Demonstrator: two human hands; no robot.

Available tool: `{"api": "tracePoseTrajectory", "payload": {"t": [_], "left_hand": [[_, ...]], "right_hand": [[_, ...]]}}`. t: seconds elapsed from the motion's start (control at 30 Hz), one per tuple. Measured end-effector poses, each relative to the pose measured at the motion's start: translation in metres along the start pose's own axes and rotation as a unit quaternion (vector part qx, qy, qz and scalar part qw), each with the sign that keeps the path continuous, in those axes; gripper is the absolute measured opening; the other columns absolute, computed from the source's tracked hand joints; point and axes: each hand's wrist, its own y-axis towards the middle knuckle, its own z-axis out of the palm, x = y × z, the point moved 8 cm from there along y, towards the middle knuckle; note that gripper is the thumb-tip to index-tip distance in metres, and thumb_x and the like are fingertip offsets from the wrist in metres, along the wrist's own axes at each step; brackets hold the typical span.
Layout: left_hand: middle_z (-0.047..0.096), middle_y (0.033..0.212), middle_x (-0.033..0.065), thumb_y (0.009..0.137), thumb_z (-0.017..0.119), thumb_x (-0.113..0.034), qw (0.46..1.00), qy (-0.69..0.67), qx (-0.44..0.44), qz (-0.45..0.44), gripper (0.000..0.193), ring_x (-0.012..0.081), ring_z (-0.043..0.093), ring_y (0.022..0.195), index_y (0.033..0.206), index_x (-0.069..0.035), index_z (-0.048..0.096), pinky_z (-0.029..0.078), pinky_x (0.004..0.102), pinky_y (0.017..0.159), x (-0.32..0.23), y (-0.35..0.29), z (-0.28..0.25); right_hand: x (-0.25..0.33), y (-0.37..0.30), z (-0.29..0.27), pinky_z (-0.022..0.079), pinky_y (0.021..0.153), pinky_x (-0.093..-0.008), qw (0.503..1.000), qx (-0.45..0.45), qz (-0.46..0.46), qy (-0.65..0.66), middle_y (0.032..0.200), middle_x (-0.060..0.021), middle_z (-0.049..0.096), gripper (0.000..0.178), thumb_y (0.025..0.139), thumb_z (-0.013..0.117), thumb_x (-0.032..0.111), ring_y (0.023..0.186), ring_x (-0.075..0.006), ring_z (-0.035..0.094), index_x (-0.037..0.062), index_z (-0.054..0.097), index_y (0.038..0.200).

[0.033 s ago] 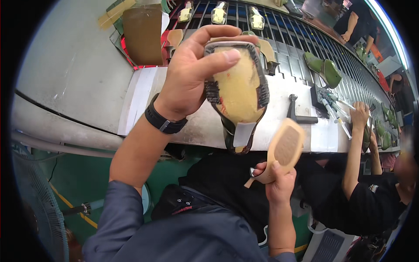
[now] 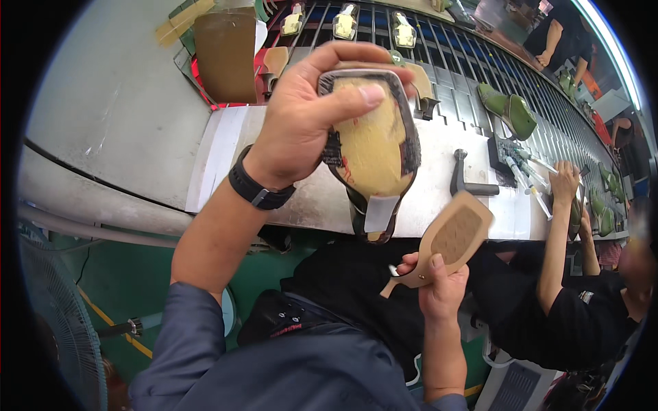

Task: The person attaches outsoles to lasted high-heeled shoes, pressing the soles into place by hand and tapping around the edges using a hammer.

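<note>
My left hand [image 2: 295, 123] grips a lasted shoe upper [image 2: 373, 164] with its underside turned up. That underside is yellowish with red marks, its rim is dark and rough, and a white patch sits at the narrow end. The thumb presses on the broad end; the other fingers wrap behind it. Lower and to the right, my right hand [image 2: 444, 291] pinches a tan shoe sole [image 2: 456, 236] near its narrow end, where a slim heel-like piece sticks out. A darker textured patch covers the sole's middle. Shoe and sole are apart.
A hammer [image 2: 473, 187] lies on the bench [image 2: 308, 198] near several brushes [image 2: 524, 171]. Behind runs a roller conveyor [image 2: 439, 51] carrying several lasted shoes, with a green shoe [image 2: 507, 109] at right. A co-worker's hand [image 2: 565, 181] works there. A fan [image 2: 62, 322] stands lower left.
The tan sole has tipped slightly to the right and down in my right hand. The lasted upper has shifted a little downward, with my left thumb slightly farther across it.
</note>
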Motion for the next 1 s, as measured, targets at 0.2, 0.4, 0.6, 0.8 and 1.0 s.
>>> {"api": "tracePoseTrajectory", "payload": {"t": [0.2, 0.4, 0.6, 0.8, 1.0], "left_hand": [[0.069, 0.124, 0.0261, 0.098, 0.07, -0.013, 0.998, 0.003, 0.066, -0.013, 0.039, 0.0366, 0.07, 0.116, 0.13, 0.003, 0.058, 0.057, 0.049, 0.102, -0.001, -0.019, 0.038], [0.064, 0.132, 0.0313, 0.106, 0.04, -0.063, 0.994, -0.011, 0.103, -0.022, 0.079, 0.0348, 0.068, 0.119, 0.128, 0.01, 0.059, 0.057, 0.0482, 0.101, -0.002, -0.031, 0.048], [0.063, 0.133, 0.0307, 0.087, 0.078, -0.053, 0.995, 0.003, 0.102, -0.02, 0.078, 0.0349, 0.067, 0.121, 0.131, 0.007, 0.057, 0.055, 0.0494, 0.104, -0.006, -0.039, 0.046], [0.063, 0.134, 0.0308, 0.081, 0.084, -0.043, 0.993, 0.011, 0.117, -0.008, 0.076, 0.0352, 0.067, 0.122, 0.131, 0.008, 0.056, 0.055, 0.049, 0.104, -0.006, -0.041, 0.048], [0.063, 0.134, 0.0306, 0.081, 0.083, -0.042, 0.99, 0.036, 0.137, -0.002, 0.075, 0.0349, 0.067, 0.121, 0.131, 0.007, 0.057, 0.055, 0.0478, 0.103, -0.007, -0.041, 0.052]], "right_hand": [[0.064, -0.002, 0.103, 0.065, 0.074, -0.0383, 0.987, 0.151, -0.04, -0.046, 0.099, -0.0235, 0.075, 0.026, 0.102, 0.064, 0.01, 0.085, -0.026, 0.076, -0.0136, 0.068, 0.11], [0.062, 0.01, 0.122, 0.063, 0.074, -0.0338, 0.983, 0.177, 0.002, -0.055, 0.1, -0.0228, 0.076, 0.026, 0.103, 0.062, 0.01, 0.086, -0.0244, 0.076, -0.0132, 0.072, 0.104], [0.068, 0.008, 0.132, 0.062, 0.078, -0.0346, 0.98, 0.182, -0.045, -0.06, 0.097, -0.0201, 0.077, 0.028, 0.105, 0.06, 0.013, 0.089, -0.0242, 0.076, -0.0119, 0.072, 0.108], [0.066, 0.006, 0.13, 0.062, 0.079, -0.0345, 0.981, 0.179, -0.013, -0.07, 0.096, -0.0193, 0.077, 0.029, 0.105, 0.061, 0.015, 0.088, -0.0235, 0.076, -0.0111, 0.071, 0.113], [0.066, 0.006, 0.128, 0.063, 0.077, -0.0338, 0.984, 0.173, -0.015, -0.04, 0.099, -0.0203, 0.077, 0.029, 0.105, 0.061, 0.015, 0.087, -0.0236, 0.076, -0.0109, 0.072, 0.111]]}}
